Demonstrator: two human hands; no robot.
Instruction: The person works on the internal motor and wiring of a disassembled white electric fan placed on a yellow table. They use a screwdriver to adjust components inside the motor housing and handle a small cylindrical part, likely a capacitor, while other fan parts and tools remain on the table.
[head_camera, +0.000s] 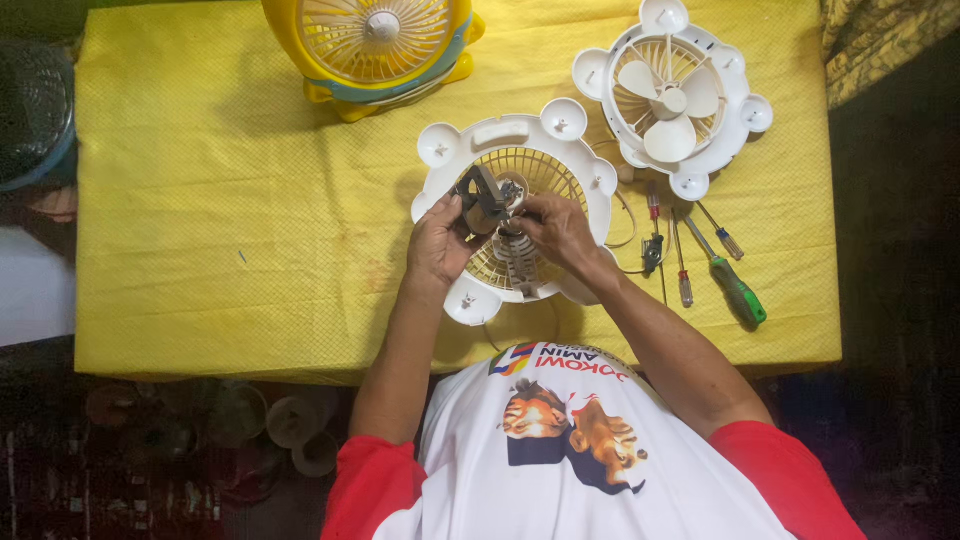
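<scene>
While both hands meet over the middle of the yellow cloth-covered table (200, 200), we see them working on a small dark motor block (485, 197) that sits at the hub of a white plastic fan housing with a pale ribbed grille (520, 150). The left hand (438, 245) curls around the motor from the left, thumb and fingers pinching its dark body. The right hand (560, 230) comes in from the right, fingers bent and pressed to the motor's near side — whether it grips a separate small part we cannot tell. The housing lies flat, near the table's near edge, under both hands.

Far right of it rests a second white round housing with a white three-blade propeller (670, 100), just beside the first. At the far edge stands a yellow fan with a blue ring (375, 45). To the right of the right wrist lie several screwdrivers — one with a green handle (738, 292), others with thin red-tipped handles (683, 280) — well apart from the hands.
</scene>
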